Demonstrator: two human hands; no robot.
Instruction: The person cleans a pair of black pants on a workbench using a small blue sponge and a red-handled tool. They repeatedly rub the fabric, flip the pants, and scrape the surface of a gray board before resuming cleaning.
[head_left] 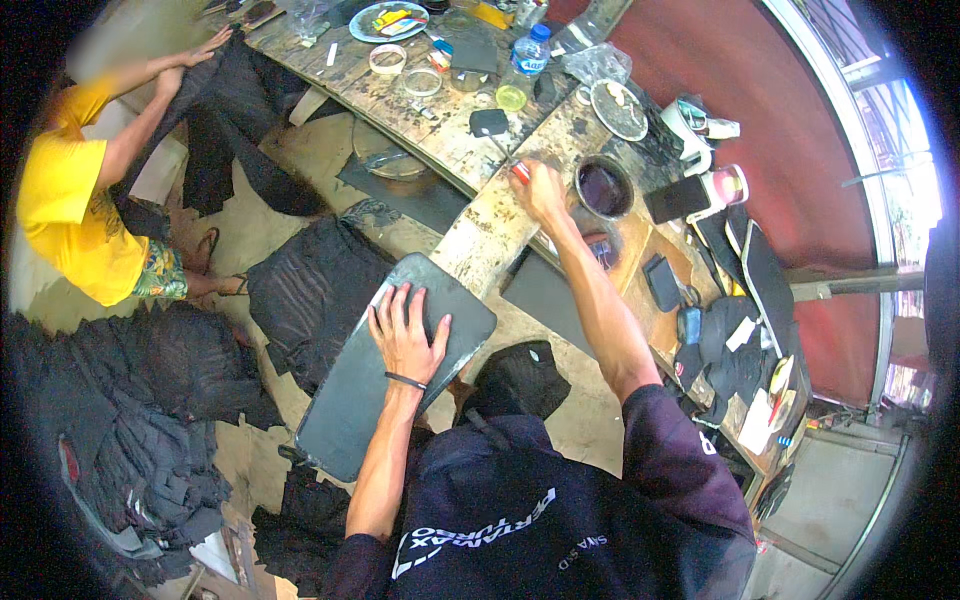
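Note:
My left hand (408,335) lies flat, fingers spread, on a dark grey board (350,415) with rounded corners, which slants in front of my body. What supports the board from below is hidden. Over the wooden bench, my right hand (543,192) is closed around the red handle of a tool with a thin stem and a flat dark head (489,122). Just right of that hand stands a round pot (604,187) with dark liquid in it.
A bottle (530,55), tape rolls (388,59) and a plate (388,22) crowd the bench (470,245). A phone (676,200) on a white stand is at right. Black fabric heaps (150,480) cover the left floor. A person in yellow (75,205) handles dark cloth.

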